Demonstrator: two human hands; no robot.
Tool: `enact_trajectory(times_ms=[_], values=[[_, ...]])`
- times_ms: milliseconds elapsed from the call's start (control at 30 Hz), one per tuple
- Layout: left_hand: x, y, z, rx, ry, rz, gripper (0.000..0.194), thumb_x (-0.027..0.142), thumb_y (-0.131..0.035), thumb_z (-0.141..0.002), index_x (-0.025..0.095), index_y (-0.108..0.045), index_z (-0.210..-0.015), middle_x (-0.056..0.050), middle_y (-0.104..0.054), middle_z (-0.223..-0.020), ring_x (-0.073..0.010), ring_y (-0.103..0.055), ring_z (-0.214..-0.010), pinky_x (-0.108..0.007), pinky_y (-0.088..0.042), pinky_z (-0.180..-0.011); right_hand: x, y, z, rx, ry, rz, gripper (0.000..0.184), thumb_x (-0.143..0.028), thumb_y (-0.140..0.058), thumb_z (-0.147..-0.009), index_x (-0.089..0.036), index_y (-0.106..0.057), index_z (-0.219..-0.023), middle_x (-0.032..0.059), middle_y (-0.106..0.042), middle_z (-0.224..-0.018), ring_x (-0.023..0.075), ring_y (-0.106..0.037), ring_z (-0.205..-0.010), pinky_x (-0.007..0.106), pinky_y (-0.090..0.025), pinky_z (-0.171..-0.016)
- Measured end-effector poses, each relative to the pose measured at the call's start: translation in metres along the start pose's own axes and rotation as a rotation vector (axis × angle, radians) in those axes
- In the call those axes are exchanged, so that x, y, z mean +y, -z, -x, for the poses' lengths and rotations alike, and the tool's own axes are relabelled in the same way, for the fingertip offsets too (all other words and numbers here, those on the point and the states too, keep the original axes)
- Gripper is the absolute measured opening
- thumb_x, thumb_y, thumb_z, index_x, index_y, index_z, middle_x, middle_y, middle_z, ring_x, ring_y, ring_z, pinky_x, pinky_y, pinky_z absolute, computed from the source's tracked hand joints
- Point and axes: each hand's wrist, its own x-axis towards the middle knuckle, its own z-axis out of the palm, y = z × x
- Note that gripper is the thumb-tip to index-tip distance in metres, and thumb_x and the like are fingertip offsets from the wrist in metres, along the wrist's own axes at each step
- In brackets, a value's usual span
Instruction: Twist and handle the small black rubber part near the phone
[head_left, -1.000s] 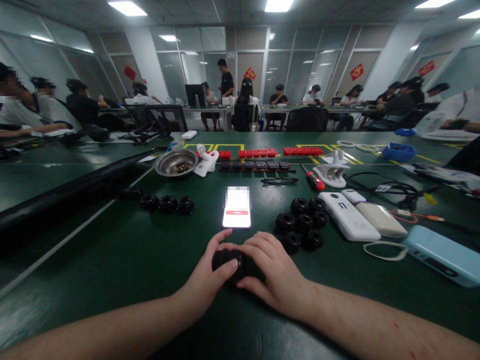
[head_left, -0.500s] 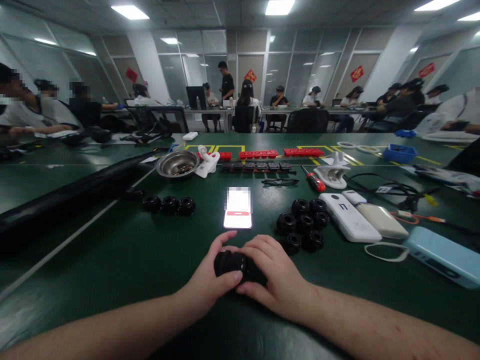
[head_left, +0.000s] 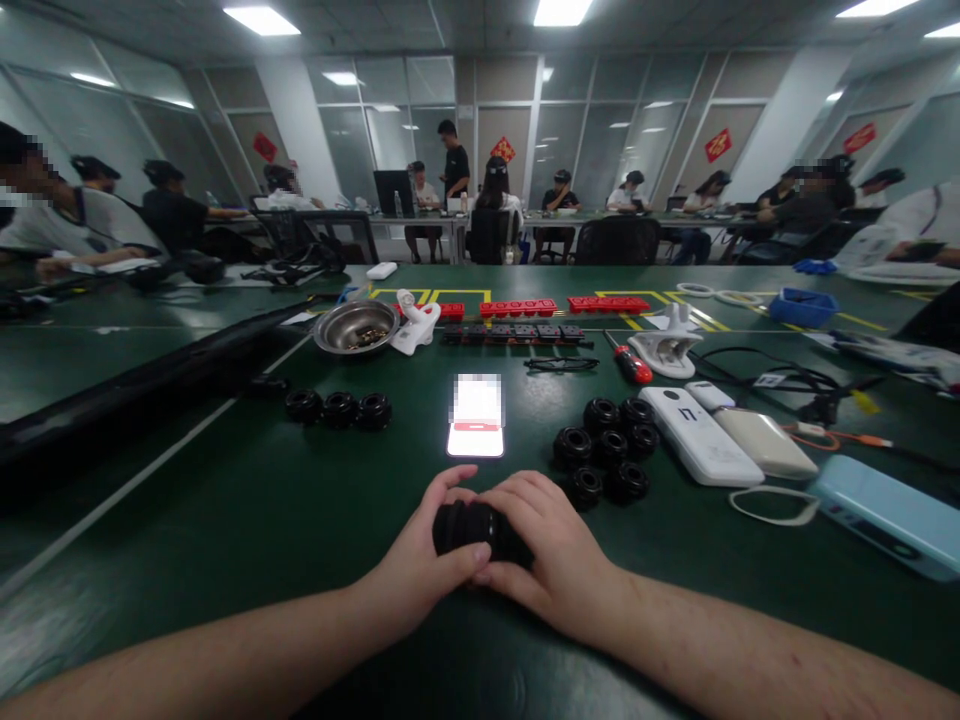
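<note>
Black fitting (head_left: 466,527) crept toward the desk's (head_left: 225,520) right edge, left hand (head_left: 426,542) wrapped round, right hand (head_left: 553,535) curled over: shared grip.

Black part (head_left: 466,527) partly hidden, phone screen (head_left: 476,415) blurred

An office-like workroom with glass partitions (head_left: 431,85), a green worktable (head_left: 225,500), chairs (head_left: 616,240) and ceiling lights (head_left: 562,12).

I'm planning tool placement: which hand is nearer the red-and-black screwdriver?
The right hand. The red-and-black screwdriver lies ahead of it and to its right; the left hand is farther left, with the screwdriver farther ahead and to its right.
</note>
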Motion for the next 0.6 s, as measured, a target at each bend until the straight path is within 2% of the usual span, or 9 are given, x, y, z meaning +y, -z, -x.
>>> enact_trajectory(times_ms=[67, 133, 233, 333, 400, 467, 533, 600], values=[[0.0001, 0.0, -0.001, -0.008, 0.035, 0.042, 0.055, 0.035, -0.058, -0.064, 0.024, -0.034, -0.111, -0.003, -0.05, -0.094, -0.018, -0.055, -0.079, -0.031, -0.047, -0.063, 0.0007, -0.0005, 0.0012, -0.003, 0.065, 0.023, 0.042, -0.033, -0.055, -0.076, -0.015, -0.044, -0.112, 0.008, -0.051, -0.099, 0.0205, -0.044, -0.091, 0.037, -0.037, -0.081], [-0.0003, -0.0006, -0.0026, -0.034, 0.108, 0.089, 0.05, 0.04, -0.051, -0.069, 0.024, -0.032, -0.112, -0.004, -0.052, -0.089, -0.0148, -0.057, -0.062, -0.029, -0.047, -0.051, 0.0015, -0.001, 0.002, 0.004, 0.134, 0.038, 0.039, -0.027, -0.051, -0.078, -0.015, -0.042, -0.114, 0.0091, -0.048, -0.105, 0.0207, -0.042, -0.096, 0.037, -0.036, -0.083], [-0.0009, -0.0018, -0.0038, -0.076, 0.174, 0.09, 0.045, 0.041, -0.047, -0.072, 0.021, -0.031, -0.109, -0.001, -0.052, -0.075, -0.0105, -0.054, -0.044, -0.024, -0.044, -0.039, 0.0025, -0.001, 0.0013, 0.015, 0.113, 0.035, 0.042, -0.028, -0.053, -0.076, -0.014, -0.041, -0.114, 0.0096, -0.048, -0.106, 0.0211, -0.042, -0.097, 0.038, -0.035, -0.085], [-0.001, -0.0024, -0.0028, -0.04, 0.123, 0.076, 0.044, 0.038, -0.051, -0.07, 0.022, -0.033, -0.107, 0.0, -0.05, -0.078, -0.0073, -0.052, -0.043, -0.02, -0.042, -0.037, 0.0035, 0.0002, -0.0014, 0.005, -0.005, 0.035, 0.054, -0.041, -0.06, -0.068, -0.012, -0.044, -0.11, 0.0101, -0.049, -0.101, 0.023, -0.043, -0.093, 0.04, -0.036, -0.083], [-0.0007, -0.0024, -0.0019, -0.012, 0.084, 0.083, 0.049, 0.033, -0.057, -0.066, 0.024, -0.033, -0.108, 0.0, -0.047, -0.084, -0.0059, -0.052, -0.047, -0.018, -0.042, -0.038, 0.0042, 0.0008, -0.0027, -0.007, -0.044, 0.04, 0.049, -0.046, -0.061, -0.067, -0.013, -0.051, -0.102, 0.0094, -0.049, -0.097, 0.0227, -0.044, -0.089, 0.039, -0.039, -0.08], [0.0001, -0.0021, -0.0019, -0.012, 0.067, 0.105, 0.058, 0.03, -0.061, -0.062, 0.026, -0.03, -0.111, 0.0, -0.046, -0.089, -0.0064, -0.053, -0.051, -0.019, -0.044, -0.041, 0.0044, 0.0007, -0.0024, -0.01, -0.039, 0.043, 0.043, -0.042, -0.06, -0.07, -0.015, -0.051, -0.102, 0.0086, -0.047, -0.097, 0.0216, -0.043, -0.089, 0.036, -0.04, -0.078], [0.0013, -0.0018, -0.0029, -0.025, 0.077, 0.13, 0.065, 0.032, -0.063, -0.059, 0.027, -0.027, -0.113, -0.002, -0.044, -0.093, -0.0091, -0.056, -0.055, -0.022, -0.046, -0.043, 0.004, -0.0001, -0.0007, -0.005, -0.002, 0.045, 0.043, -0.032, -0.058, -0.074, -0.017, -0.045, -0.112, 0.0088, -0.044, -0.102, 0.0211, -0.041, -0.094, 0.036, -0.039, -0.081], [0.0026, -0.0016, -0.0041, -0.04, 0.123, 0.131, 0.062, 0.039, -0.06, -0.062, 0.026, -0.027, -0.113, -0.003, -0.044, -0.094, -0.0121, -0.057, -0.057, -0.024, -0.047, -0.042, 0.0034, -0.0011, 0.0011, -0.01, 0.05, 0.043, 0.042, -0.023, -0.054, -0.076, -0.017, -0.041, -0.116, 0.0094, -0.041, -0.109, 0.0211, -0.039, -0.1, 0.037, -0.036, -0.085]])
